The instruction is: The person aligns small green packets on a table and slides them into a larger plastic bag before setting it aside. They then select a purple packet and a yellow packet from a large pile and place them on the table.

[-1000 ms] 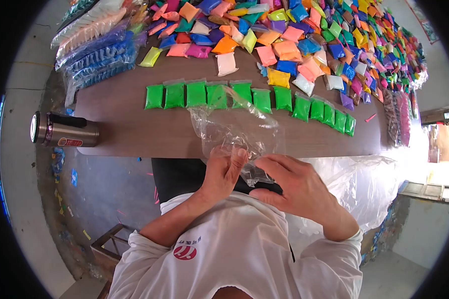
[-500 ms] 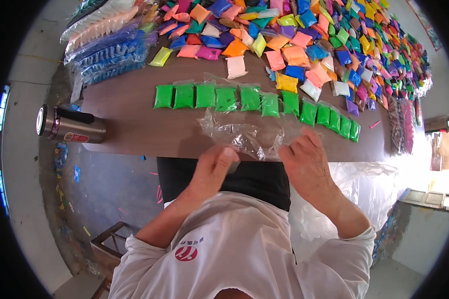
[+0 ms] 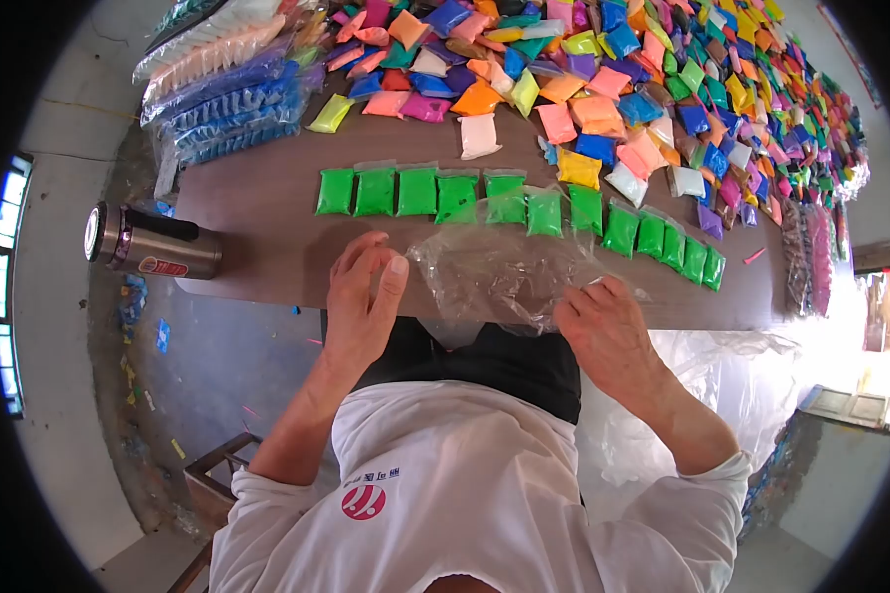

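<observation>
A clear plastic bag (image 3: 494, 262) lies loosely spread near the table's front edge, crumpled on its right side. My right hand (image 3: 608, 321) pinches the bag's right end with curled fingers. Left of the bag, my left hand (image 3: 364, 301) is raised with thumb and fingers apart, holding nothing. Beyond both hands runs a row of several small green packets (image 3: 416, 191), curving towards me at the right end. The bag's far edge overlaps the middle packets.
A heap of many-coloured packets (image 3: 598, 114) covers the table's far side. Bundled packets in plastic (image 3: 232, 109) are stacked at the far left. A steel flask (image 3: 158, 245) lies at the left edge. Clear plastic sheeting (image 3: 692, 395) hangs at the right.
My left hand has moved left and away from me, and its fingers have spread. The bag lies flatter and wider. My right hand stays at the bag's right end.
</observation>
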A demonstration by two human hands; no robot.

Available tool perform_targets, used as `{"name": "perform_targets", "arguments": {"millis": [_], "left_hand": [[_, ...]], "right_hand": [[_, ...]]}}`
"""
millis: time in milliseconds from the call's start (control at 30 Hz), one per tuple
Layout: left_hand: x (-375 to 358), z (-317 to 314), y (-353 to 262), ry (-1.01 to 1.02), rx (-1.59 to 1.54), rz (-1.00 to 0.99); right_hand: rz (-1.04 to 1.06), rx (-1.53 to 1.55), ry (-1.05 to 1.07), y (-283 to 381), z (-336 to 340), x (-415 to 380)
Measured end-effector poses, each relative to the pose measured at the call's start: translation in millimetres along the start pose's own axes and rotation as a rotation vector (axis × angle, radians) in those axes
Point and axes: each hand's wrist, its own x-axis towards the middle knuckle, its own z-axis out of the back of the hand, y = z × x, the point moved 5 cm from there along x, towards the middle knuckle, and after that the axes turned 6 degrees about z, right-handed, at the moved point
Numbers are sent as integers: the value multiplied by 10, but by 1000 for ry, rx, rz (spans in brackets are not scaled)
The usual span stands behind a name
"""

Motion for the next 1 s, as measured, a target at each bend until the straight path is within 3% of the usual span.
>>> {"name": "perform_targets", "arguments": {"millis": [233,533,800,900,1000], "left_hand": [[-7,-75,-179,33,298,-187],[-2,-156,-323,17,401,-230],[60,-304,-301,-22,324,-323],[87,-269,-165,-33,221,-303],[75,-250,-142,-43,192,-293]], "right_hand": [[8,174,-28,-73,-55,-30],[-3,243,-77,-110,-23,-59],[8,281,-95,-117,0,-112],[-151,314,41,-151,-96,-187],[-200,240,-104,-211,-157,-301]]}}
